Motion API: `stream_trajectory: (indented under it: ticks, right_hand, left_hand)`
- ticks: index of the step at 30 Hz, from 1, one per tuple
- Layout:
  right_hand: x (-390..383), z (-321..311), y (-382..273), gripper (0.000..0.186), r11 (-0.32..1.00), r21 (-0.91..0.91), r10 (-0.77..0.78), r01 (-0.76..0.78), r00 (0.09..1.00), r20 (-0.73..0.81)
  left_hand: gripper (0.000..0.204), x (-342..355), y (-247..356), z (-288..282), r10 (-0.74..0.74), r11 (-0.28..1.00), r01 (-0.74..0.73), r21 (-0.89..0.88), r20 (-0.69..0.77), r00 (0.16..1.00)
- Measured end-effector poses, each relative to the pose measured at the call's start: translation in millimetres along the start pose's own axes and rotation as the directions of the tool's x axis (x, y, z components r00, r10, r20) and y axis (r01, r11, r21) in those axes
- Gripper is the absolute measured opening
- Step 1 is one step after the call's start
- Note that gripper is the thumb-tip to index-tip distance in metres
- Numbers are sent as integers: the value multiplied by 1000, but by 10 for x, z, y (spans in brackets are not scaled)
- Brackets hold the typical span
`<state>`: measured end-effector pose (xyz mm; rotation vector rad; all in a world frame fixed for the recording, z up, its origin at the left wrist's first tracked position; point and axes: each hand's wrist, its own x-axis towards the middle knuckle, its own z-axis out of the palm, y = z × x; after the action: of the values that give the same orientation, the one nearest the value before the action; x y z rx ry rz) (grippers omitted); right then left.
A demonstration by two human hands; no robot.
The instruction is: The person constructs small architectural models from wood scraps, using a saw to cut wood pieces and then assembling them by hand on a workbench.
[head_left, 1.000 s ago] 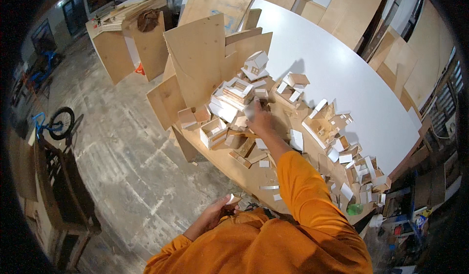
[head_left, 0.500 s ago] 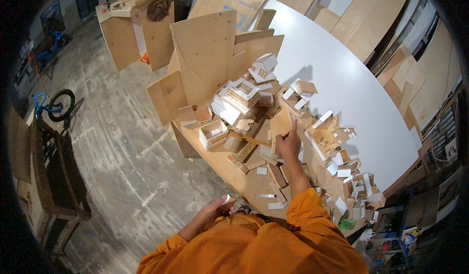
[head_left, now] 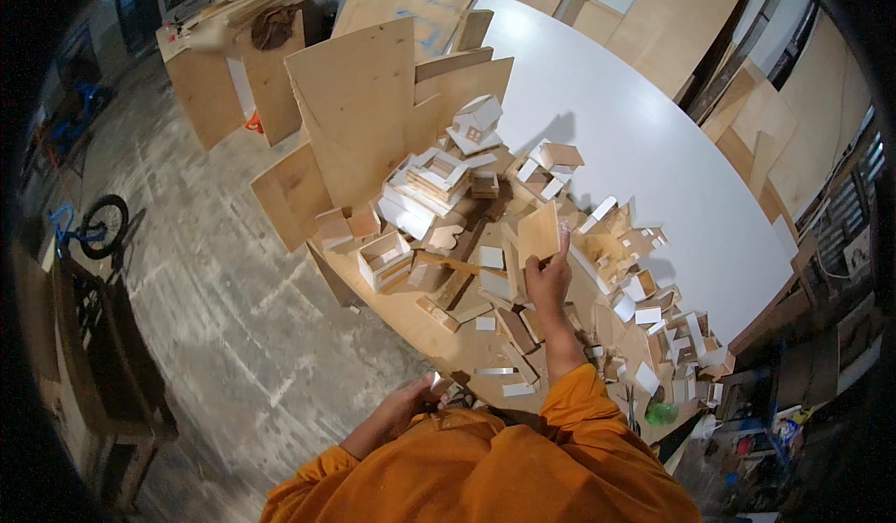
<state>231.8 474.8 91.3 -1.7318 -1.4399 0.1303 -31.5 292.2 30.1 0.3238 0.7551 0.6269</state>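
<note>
My right hand [head_left: 549,276] grips a flat rectangular wooden piece [head_left: 539,235], thumb on its face, raised above the cluttered workbench [head_left: 425,336]. Low by my body, my left hand [head_left: 406,404] is closed around a small white-faced wooden block [head_left: 436,380]. Loose wood offcuts [head_left: 515,329] lie under and around my right forearm. Left of the right hand sits an open white box [head_left: 385,260], near a stack of white-faced panels [head_left: 429,187]. A little white model house [head_left: 476,124] with a window stands behind. Another wooden model [head_left: 616,243] is to the right.
Tall plywood sheets [head_left: 359,103] stand at the bench's far left. A large white board [head_left: 597,94] curves behind the models. Small box-like wooden pieces [head_left: 686,346] crowd the right side, near a green object [head_left: 662,414]. A blue bicycle [head_left: 89,227] and dark bench [head_left: 103,383] are at far left.
The view has shifted, so the bench things appear farther left. White pieces beside the right hand now show more plainly. Both hands keep their holds.
</note>
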Motion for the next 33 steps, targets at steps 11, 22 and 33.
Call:
stream_trajectory:
  ticks: [11, 22, 33]
  right_hand:
    - [-17, -200, 42, 80, 986, 140, -132, 90, 934, 331]
    - [-16, -15, 655, 81, 925, -135, 380, -356, 882, 279]
    - [-313, 114, 178, 82, 984, 153, 57, -87, 980, 191]
  left_hand:
    - [44, -70, 17, -85, -4, 1000, 4, 2, -16, 1000]
    - [51, -160, 109, -88, 23, 999, -24, 23, 41, 999]
    - [44, -46, 156, 26, -75, 989, 69, 134, 41, 996]
